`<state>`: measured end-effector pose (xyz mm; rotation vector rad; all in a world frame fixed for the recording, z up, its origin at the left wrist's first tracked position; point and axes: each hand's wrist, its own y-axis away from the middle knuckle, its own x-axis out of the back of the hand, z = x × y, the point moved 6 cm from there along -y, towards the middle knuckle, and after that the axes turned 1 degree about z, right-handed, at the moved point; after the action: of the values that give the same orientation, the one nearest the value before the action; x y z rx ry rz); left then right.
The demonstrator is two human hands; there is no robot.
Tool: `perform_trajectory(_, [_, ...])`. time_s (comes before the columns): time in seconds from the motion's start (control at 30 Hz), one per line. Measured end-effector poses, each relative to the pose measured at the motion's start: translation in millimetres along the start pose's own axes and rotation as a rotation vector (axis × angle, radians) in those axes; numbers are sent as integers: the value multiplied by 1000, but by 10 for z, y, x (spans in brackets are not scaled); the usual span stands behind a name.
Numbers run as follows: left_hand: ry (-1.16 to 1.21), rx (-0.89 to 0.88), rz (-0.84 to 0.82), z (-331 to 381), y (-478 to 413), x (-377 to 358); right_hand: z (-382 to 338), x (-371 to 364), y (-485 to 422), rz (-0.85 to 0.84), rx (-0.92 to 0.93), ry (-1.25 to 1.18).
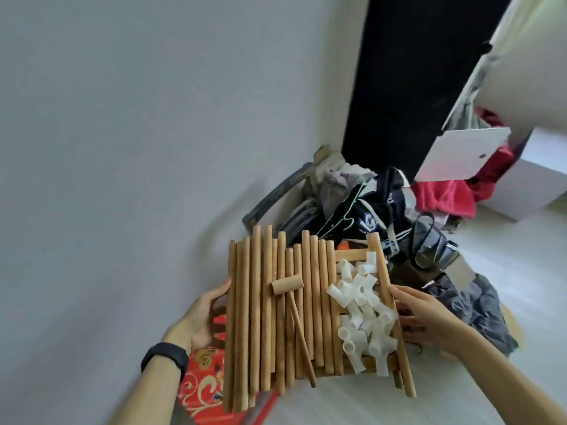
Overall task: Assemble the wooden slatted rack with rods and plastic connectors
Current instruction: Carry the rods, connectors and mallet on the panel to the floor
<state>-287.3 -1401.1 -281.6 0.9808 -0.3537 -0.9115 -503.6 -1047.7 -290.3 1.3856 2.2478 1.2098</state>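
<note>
**A:** Well, what fills the view?

**B:** A pale wall [122,118], then a tall black panel [414,72] with a heap of clothes [362,204] on the floor below it.

**A:** And the slatted rack [382,271]?

**B:** Held up in front of the heap. It carries a row of wooden rods [260,317] lying side by side, with a red patterned box [199,391] under its near left corner.

**A:** The hands?

**B:** The left hand [202,317] grips the left edge, thumb up and fingers underneath. The right hand [426,317] holds the right rail the same way.

**A:** Smaller bits?

**B:** A wooden mallet [287,284] rests across the rods. White plastic connectors [365,314] are piled on the rack's right side.
</note>
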Motion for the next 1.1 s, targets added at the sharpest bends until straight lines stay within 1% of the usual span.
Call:
perform_trajectory(0.1, [-170, -5, -69, 202, -107, -817, 182, 799, 182, 104, 27, -93])
perform_trajectory(0.17, [-262, -31, -71, 288, -144, -1415, 327, 1369, 280, 168, 25, -153])
perform_trajectory(0.23, [-352, -35, -62, 301, -174, -2070, 504, 1975, 350, 230, 30, -188])
perform_trajectory(0.3, [-431, -36, -113, 280, -164, -2824, 669, 2611, 415, 266, 44, -211])
perform_trajectory(0.4, [-496, -43, -134, 257, -247, -3859, 882, 3517, 543, 322, 69, -254])
perform_trajectory(0.5, [-543, -58, -193, 279, -279, -4878, 1069, 4383, 722, 398, 72, -293])
perform_trajectory(0.6, [-616, -101, -226, 297, -291, -5904, 1279, 5190, 889, 483, 88, -354])
perform_trajectory(0.67, [-669, -131, -278, 295, -248, -6633, 1437, 5694, 980, 534, 98, -394])
perform_trajectory(0.87, [-869, -134, -436, -13, -392, -8720, 2088, 7048, 1193, 681, 62, -526])
perform_trajectory(1.1, [-1029, -97, -589, -639, -723, -11315, 2888, 8836, 1291, 895, -25, -676])
